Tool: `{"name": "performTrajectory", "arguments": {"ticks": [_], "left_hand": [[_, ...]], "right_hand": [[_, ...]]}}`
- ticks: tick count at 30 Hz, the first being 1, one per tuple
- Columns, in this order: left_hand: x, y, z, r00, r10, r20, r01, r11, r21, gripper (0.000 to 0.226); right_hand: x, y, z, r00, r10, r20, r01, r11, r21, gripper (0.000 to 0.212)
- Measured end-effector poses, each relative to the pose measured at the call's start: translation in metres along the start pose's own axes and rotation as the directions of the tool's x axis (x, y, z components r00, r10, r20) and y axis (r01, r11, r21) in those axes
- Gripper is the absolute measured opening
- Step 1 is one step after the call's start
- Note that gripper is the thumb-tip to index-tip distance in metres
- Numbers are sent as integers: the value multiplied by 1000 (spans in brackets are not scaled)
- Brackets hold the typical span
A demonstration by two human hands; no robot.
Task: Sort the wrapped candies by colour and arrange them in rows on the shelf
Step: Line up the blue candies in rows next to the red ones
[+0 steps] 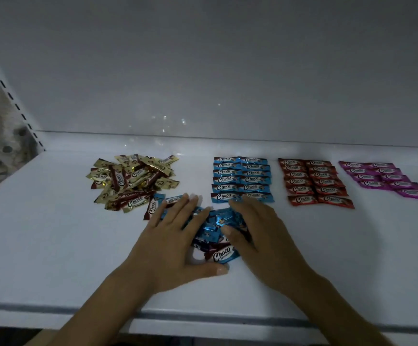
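Note:
A loose heap of blue wrapped candies (215, 228) lies on the white shelf (53, 233) between my hands. My left hand (175, 236) rests flat against the heap's left side, fingers spread, thumb curled under its near edge. My right hand (255, 231) lies flat on its right side. Neither hand grips a candy. Behind the heap, blue candies (241, 179) sit in two neat columns. Red candies (317, 182) form two columns further right, and purple candies (385, 178) lie in rows at the far right. An unsorted pile of gold and brown candies (133, 181) is at the left.
The shelf's back wall (215, 83) rises just behind the candies. A slotted upright (10, 96) runs along the left corner. The shelf's front edge (203, 318) is close to my forearms. Bare shelf surface lies to the front left and front right.

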State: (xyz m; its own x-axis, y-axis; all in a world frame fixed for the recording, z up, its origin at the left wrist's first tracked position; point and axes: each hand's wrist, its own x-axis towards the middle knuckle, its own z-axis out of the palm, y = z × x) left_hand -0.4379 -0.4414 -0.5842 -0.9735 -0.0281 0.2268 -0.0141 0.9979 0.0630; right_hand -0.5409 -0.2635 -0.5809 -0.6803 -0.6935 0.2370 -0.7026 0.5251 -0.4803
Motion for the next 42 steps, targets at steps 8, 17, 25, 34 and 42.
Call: {"name": "performTrajectory", "arguments": {"ticks": [8, 17, 25, 34, 42], "left_hand": [[-6, 6, -7, 991, -103, 86, 105, 994, -20, 112], [7, -5, -9, 973, -147, 179, 157, 987, -45, 119], [8, -5, -4, 995, -62, 80, 80, 967, -243, 125], [13, -6, 9, 999, 15, 52, 2, 952, -307, 119], [8, -4, 4, 999, -32, -5, 27, 905, -425, 112]], "right_hand": [[-2, -5, 14, 999, -28, -22, 26, 994, -109, 71], [-2, -5, 16, 998, -42, -42, 36, 990, -139, 66], [-6, -10, 10, 999, -10, -52, 8, 999, -49, 67], [-3, -27, 17, 999, 43, 14, -43, 999, 10, 75], [8, -51, 35, 989, 106, -107, -90, 986, 140, 31]]}}
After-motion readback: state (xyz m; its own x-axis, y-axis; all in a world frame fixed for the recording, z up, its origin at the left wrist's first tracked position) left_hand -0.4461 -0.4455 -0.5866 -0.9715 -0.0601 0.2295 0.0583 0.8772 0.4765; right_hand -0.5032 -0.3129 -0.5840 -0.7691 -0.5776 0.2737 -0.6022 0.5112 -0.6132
